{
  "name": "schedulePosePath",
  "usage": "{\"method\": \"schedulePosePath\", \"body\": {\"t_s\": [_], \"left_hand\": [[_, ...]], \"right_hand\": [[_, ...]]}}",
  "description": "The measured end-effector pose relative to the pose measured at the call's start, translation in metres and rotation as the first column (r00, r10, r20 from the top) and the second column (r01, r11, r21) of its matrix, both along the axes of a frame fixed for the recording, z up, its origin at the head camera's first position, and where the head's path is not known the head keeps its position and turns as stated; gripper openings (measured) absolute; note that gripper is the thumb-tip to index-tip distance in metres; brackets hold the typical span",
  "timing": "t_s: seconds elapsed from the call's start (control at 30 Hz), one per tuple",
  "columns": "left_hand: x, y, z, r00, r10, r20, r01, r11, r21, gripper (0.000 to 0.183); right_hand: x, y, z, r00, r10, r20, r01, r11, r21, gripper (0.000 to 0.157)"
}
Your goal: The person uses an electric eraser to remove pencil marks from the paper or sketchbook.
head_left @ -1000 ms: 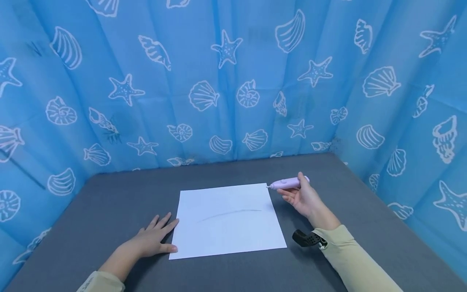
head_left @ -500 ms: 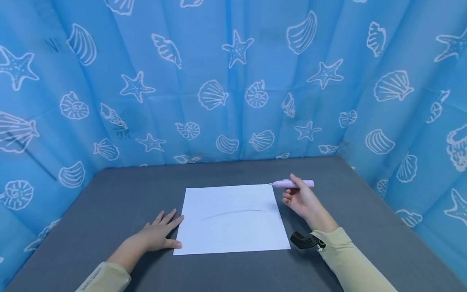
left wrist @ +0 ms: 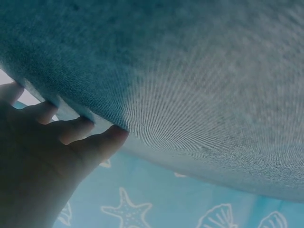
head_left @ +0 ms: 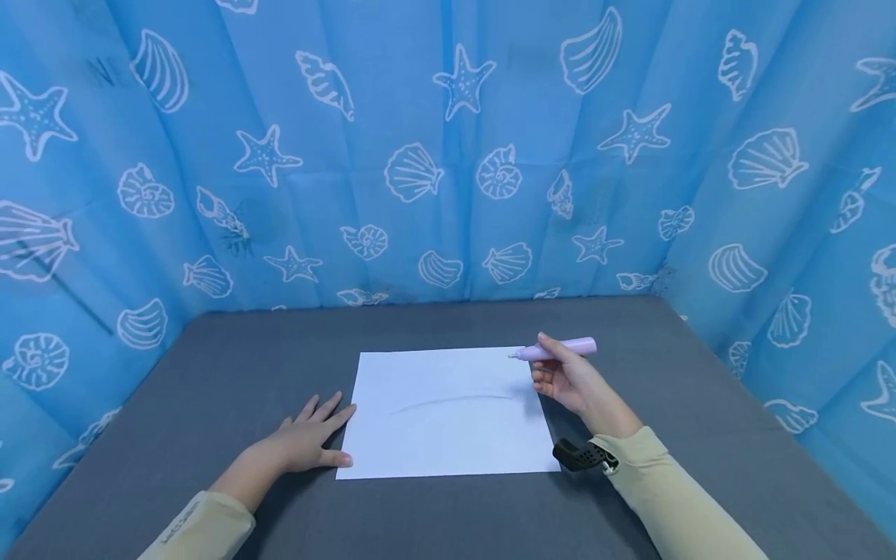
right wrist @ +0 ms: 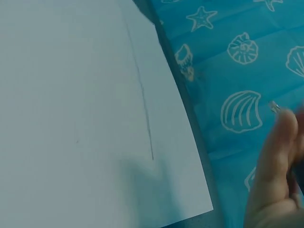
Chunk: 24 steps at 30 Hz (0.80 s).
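Observation:
A white sheet of paper lies on the grey table, with a thin grey curved line across its middle. My left hand rests spread at the sheet's left edge, thumb and fingertips on the margin. In the left wrist view, the fingers of that hand lie along the cloth surface. My right hand pinches a lilac electric eraser, thick and pen-shaped, between thumb and fingers. Its narrow tip points left, over the paper's far right corner. From the right wrist, only the metallic tip shows past the thumb.
Grey cloth covers the table. A blue curtain with white shells and starfish hangs along the back and sides. A black strap sits at the right wrist, below the sleeve cuff.
My right hand has shifted left with the electric eraser, its tip passing from the paper's corner to just inside it. My left hand stays at the left edge. The head view has shifted slightly.

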<state>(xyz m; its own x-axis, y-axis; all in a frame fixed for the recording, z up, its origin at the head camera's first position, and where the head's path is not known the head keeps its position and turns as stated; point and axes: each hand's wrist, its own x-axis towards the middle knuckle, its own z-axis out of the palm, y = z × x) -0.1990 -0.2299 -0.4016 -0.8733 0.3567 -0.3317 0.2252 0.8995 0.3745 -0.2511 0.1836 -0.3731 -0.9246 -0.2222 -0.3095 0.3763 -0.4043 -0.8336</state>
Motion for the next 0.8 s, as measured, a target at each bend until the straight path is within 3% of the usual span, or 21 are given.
{"method": "schedulePosePath", "body": {"t_s": [0.1, 0.23, 0.33, 0.53, 0.67, 0.8], "left_hand": [[-0.001, 0.0, -0.001, 1.0, -0.009, -0.003, 0.009, 1.0, 0.005, 0.092], [-0.001, -0.001, -0.001, 1.0, -0.016, -0.018, 0.016, 1.0, 0.002, 0.093], [-0.002, 0.001, 0.001, 0.999, -0.019, -0.027, 0.019, 1.0, -0.006, 0.094], [-0.005, 0.002, 0.007, 1.0, -0.031, 0.004, 0.031, 0.999, -0.011, 0.093], [-0.008, 0.002, 0.012, 0.999, -0.035, -0.018, 0.034, 0.998, -0.057, 0.092], [-0.012, 0.004, 0.014, 0.997, -0.048, -0.066, 0.044, 0.997, -0.064, 0.095]], "right_hand": [[-0.001, 0.0, 0.0, 0.996, 0.091, 0.005, -0.09, 0.995, -0.048, 0.028], [-0.002, 0.0, -0.004, 0.985, 0.172, -0.012, -0.172, 0.985, -0.027, 0.017], [-0.003, -0.001, -0.007, 0.987, 0.155, -0.032, -0.153, 0.987, 0.051, 0.014], [-0.002, 0.003, -0.011, 0.989, 0.142, -0.038, -0.131, 0.969, 0.211, 0.024], [-0.003, 0.005, -0.015, 0.98, 0.198, -0.025, -0.187, 0.953, 0.237, 0.025], [-0.002, 0.006, -0.02, 0.98, 0.199, -0.005, -0.192, 0.95, 0.248, 0.021]]}}
